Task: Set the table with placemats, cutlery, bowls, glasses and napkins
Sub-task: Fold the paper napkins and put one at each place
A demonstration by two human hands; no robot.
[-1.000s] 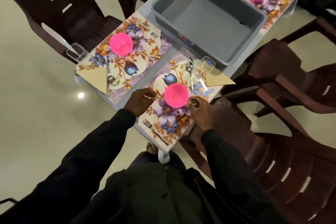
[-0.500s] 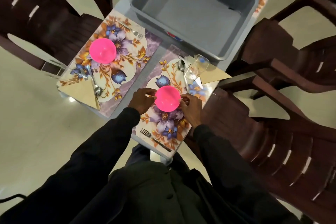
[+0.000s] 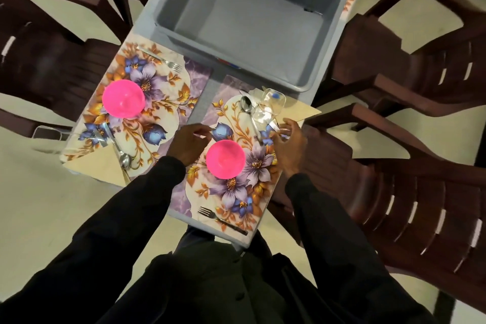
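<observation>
Both the left hand (image 3: 190,143) and the right hand (image 3: 289,144) are being lifted off the pink bowl (image 3: 225,159), loose and holding nothing, while it is being left on the near placemat (image 3: 231,193), so this place seems set.

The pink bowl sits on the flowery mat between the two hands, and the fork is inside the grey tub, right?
Not quite. The head view shows the fork lying on that mat, not in the grey tub. The rest is right.
</observation>
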